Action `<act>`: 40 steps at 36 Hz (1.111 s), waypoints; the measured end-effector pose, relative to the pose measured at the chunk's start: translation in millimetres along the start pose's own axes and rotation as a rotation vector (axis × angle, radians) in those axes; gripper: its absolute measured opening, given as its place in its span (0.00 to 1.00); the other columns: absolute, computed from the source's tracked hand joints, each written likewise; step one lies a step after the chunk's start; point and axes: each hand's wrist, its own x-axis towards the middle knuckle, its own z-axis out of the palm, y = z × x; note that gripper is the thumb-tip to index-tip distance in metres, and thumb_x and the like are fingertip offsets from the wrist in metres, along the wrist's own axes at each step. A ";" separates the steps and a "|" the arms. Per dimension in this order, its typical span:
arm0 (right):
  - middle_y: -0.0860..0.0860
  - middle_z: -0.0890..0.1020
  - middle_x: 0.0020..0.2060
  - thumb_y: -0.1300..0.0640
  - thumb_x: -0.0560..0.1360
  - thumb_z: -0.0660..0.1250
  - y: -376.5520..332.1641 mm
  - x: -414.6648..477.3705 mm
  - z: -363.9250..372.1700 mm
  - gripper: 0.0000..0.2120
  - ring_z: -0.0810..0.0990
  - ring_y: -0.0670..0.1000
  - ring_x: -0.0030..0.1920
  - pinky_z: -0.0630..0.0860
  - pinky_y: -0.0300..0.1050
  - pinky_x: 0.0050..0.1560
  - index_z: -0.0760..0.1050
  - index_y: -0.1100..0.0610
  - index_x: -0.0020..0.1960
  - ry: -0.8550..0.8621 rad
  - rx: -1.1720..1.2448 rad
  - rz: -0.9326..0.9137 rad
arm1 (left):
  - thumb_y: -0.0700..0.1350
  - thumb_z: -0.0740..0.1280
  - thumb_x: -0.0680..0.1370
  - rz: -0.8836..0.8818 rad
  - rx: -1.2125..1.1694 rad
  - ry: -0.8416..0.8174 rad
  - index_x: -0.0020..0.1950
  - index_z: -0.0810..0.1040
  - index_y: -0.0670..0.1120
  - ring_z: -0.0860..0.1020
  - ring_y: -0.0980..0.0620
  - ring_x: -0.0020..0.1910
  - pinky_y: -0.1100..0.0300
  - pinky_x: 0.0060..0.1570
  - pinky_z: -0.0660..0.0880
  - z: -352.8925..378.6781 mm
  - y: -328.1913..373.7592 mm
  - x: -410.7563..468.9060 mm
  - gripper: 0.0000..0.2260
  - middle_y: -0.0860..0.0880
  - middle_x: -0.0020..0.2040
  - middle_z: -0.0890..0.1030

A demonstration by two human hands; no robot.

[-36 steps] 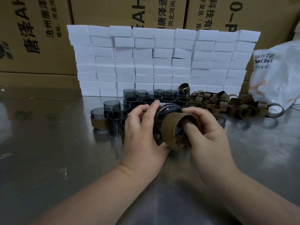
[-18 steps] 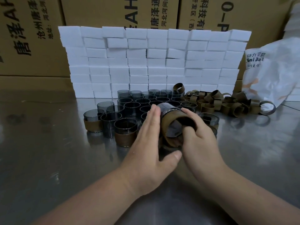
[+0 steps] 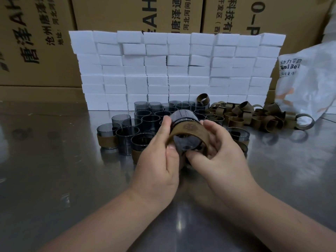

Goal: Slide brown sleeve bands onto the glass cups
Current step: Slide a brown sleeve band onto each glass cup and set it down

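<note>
A smoky glass cup (image 3: 184, 117) lies tilted between both hands, its base toward me. A brown sleeve band (image 3: 189, 130) sits around the cup's lower part. My left hand (image 3: 160, 157) grips the cup and band on the left, thumb at the band's edge. My right hand (image 3: 218, 153) grips the band on the right, thumb under its lower rim. Several bare glass cups (image 3: 145, 119) stand behind. A sleeved cup (image 3: 107, 137) stands at the left. A heap of loose brown bands (image 3: 251, 117) lies at the right.
A wall of white foam blocks (image 3: 174, 70) stands behind the cups, with cardboard boxes (image 3: 36, 42) behind it. A white plastic bag (image 3: 312, 84) lies at the far right. The steel table (image 3: 54, 179) reflects light.
The band has gone from the cup's end further around its body. My left hand has closed round the cup and band from flat fingers. The cup has been lifted slightly.
</note>
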 end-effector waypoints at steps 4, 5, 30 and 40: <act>0.45 0.78 0.57 0.66 0.65 0.71 1.8 1.4 -2.1 0.31 0.78 0.36 0.54 0.73 0.25 0.43 0.69 0.52 0.66 -0.024 0.064 -0.003 | 0.46 0.51 0.75 -0.019 -0.028 0.010 0.72 0.63 0.46 0.67 0.62 0.64 0.71 0.65 0.62 -2.5 2.1 2.0 0.25 0.48 0.67 0.72; 0.46 0.78 0.58 0.67 0.66 0.71 2.1 2.3 -3.0 0.31 0.77 0.37 0.56 0.73 0.25 0.44 0.70 0.53 0.66 -0.024 0.071 -0.005 | 0.46 0.51 0.74 -0.028 -0.034 0.013 0.72 0.63 0.46 0.68 0.62 0.63 0.71 0.64 0.63 -2.8 2.1 2.7 0.25 0.48 0.66 0.73; 0.45 0.85 0.44 0.66 0.65 0.73 -1.4 7.5 -8.1 0.17 0.83 0.41 0.45 0.77 0.31 0.44 0.79 0.56 0.52 0.067 0.112 -0.050 | 0.49 0.58 0.74 -0.059 -0.302 0.056 0.55 0.73 0.62 0.79 0.59 0.51 0.65 0.40 0.78 -8.1 -0.2 9.3 0.13 0.59 0.53 0.77; 0.37 0.80 0.44 0.36 0.51 0.76 0.6 8.6 -8.5 0.39 0.79 0.33 0.44 0.75 0.30 0.40 0.64 0.39 0.58 -0.008 0.012 0.067 | 0.51 0.58 0.73 -0.134 -0.392 0.078 0.57 0.74 0.55 0.80 0.51 0.52 0.62 0.40 0.78 -3.7 -2.8 6.3 0.14 0.48 0.58 0.78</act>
